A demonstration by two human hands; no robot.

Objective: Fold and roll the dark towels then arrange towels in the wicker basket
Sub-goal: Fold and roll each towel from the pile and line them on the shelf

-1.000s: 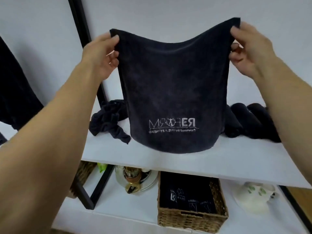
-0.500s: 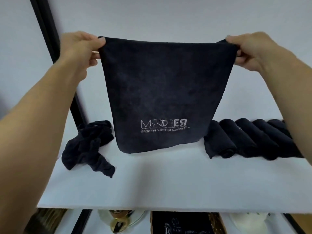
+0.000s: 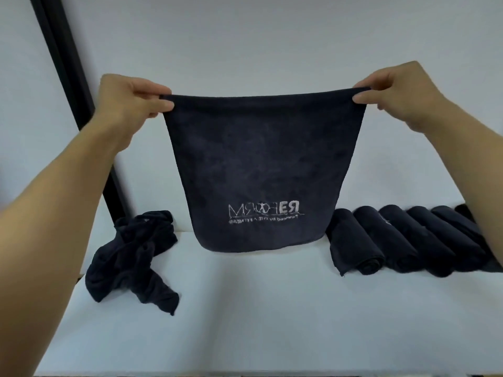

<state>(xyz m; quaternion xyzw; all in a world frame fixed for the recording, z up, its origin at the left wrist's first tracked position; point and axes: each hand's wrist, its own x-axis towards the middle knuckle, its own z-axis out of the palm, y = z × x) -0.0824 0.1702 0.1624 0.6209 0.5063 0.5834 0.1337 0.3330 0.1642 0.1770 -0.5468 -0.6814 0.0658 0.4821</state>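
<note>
Change noted: the top edge that sagged one second ago is now taut and level, and the basket seen then is out of view.

The held towel [image 3: 261, 164] hangs flat above the white shelf [image 3: 245, 308]. Its top edge runs left to right, and mirrored lettering sits near the lower hem.

The left hand [image 3: 128, 102] has its fingers clamped on the towel's upper left corner, and the right hand [image 3: 400, 91] pinches the upper right.

Count:
- One crumpled towel [image 3: 136, 257] lies left of the held towel.
- At least five rolled towels [image 3: 402, 240] lie side by side to its right, their axes running front to back. The outermost is partly hidden by the forearm.
</note>
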